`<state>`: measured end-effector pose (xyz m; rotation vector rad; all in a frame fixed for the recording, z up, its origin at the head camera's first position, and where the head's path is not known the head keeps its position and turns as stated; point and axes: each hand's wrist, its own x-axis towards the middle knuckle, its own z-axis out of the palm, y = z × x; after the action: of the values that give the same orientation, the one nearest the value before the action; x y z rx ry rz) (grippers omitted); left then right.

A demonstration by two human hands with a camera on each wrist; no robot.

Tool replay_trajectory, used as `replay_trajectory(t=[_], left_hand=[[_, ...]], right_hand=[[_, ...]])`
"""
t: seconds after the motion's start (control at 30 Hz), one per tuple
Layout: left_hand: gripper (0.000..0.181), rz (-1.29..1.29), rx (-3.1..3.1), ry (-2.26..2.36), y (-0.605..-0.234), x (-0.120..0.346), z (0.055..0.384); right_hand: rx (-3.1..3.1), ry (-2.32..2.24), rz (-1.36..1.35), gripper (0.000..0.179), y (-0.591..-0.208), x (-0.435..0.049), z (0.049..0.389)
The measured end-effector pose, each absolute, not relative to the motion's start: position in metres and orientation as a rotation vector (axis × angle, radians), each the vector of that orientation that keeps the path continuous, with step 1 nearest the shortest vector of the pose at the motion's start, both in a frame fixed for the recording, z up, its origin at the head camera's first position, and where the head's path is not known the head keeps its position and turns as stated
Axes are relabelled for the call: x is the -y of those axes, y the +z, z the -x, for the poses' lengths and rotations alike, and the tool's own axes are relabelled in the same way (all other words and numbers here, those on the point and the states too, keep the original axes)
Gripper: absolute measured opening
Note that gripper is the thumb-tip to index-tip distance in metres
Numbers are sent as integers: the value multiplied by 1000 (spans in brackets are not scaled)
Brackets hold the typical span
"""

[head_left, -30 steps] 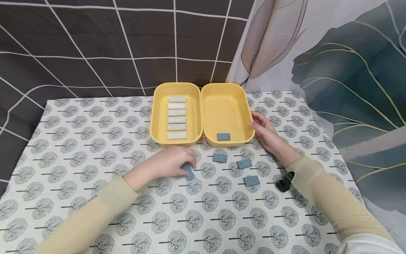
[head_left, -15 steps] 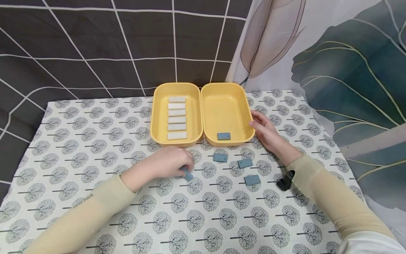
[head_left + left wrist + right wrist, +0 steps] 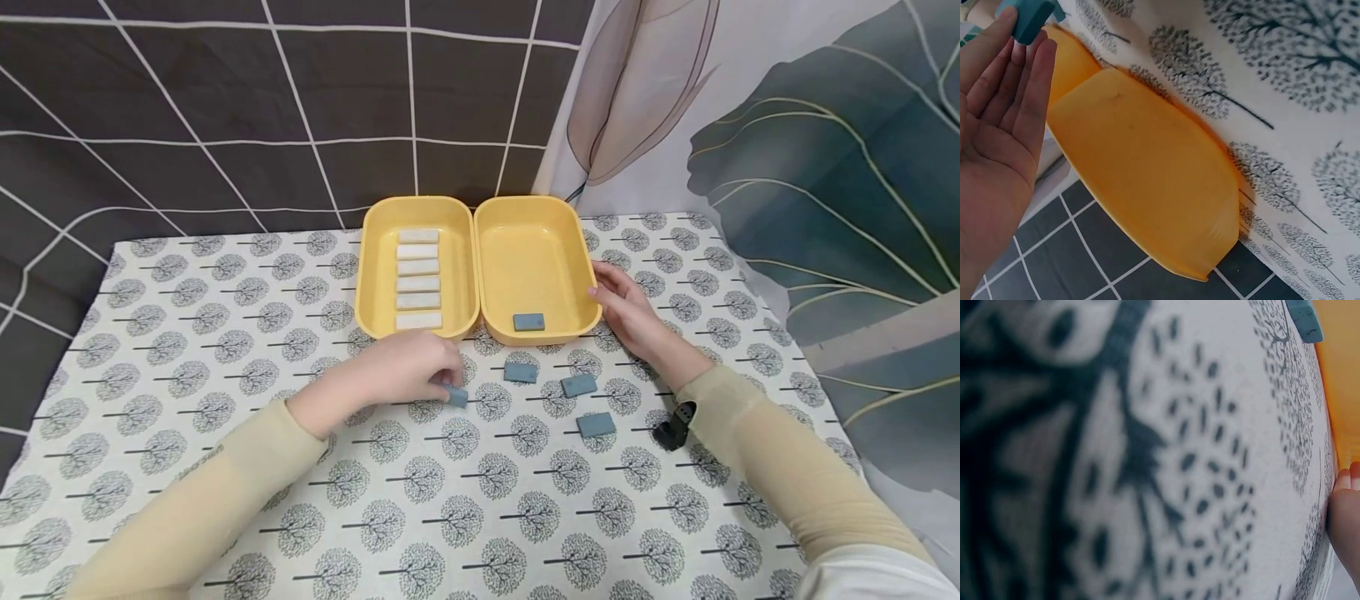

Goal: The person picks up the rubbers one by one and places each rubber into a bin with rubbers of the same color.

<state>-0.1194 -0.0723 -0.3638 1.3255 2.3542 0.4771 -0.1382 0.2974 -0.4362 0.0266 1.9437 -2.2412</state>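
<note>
My left hand (image 3: 408, 367) pinches a small blue-grey rectangular block (image 3: 456, 396) just above the patterned cloth, in front of the yellow box's left half (image 3: 363, 292). In the left wrist view the thumb and fingertips hold that block (image 3: 1032, 20) near the yellow wall (image 3: 1141, 162). My right hand (image 3: 633, 315) rests against the outer right side of the box's right half (image 3: 536, 258), its fingers fairly straight and thumb tip at the rim. A single blue-grey block (image 3: 528, 322) lies inside that half, near its front wall.
Two loose blue-grey blocks, a nearer one (image 3: 596, 425) and a farther one (image 3: 521, 372), lie on the cloth (image 3: 420, 525) with a third block (image 3: 578, 385) between them. Several white blocks (image 3: 417, 283) form a column in the left half. A dark tiled backdrop (image 3: 337, 100) stands behind.
My left hand first draws the blue-grey block slightly left, then moves it a little right and toward the box; the block has turned more sideways. My right hand stays against the box.
</note>
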Motion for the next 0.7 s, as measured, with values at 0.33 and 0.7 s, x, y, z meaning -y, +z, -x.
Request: replay_trajectory(t=[0.33,0.7], left_hand=[[8,-1308,-2381,584,-354,59,138],[6,-1275,-2427,691,-336,41,163]], right_hand=[[-1964,-2219,-34,60,-436,-297,139],[-1962,-2215,-20,57,-437,-297,139]])
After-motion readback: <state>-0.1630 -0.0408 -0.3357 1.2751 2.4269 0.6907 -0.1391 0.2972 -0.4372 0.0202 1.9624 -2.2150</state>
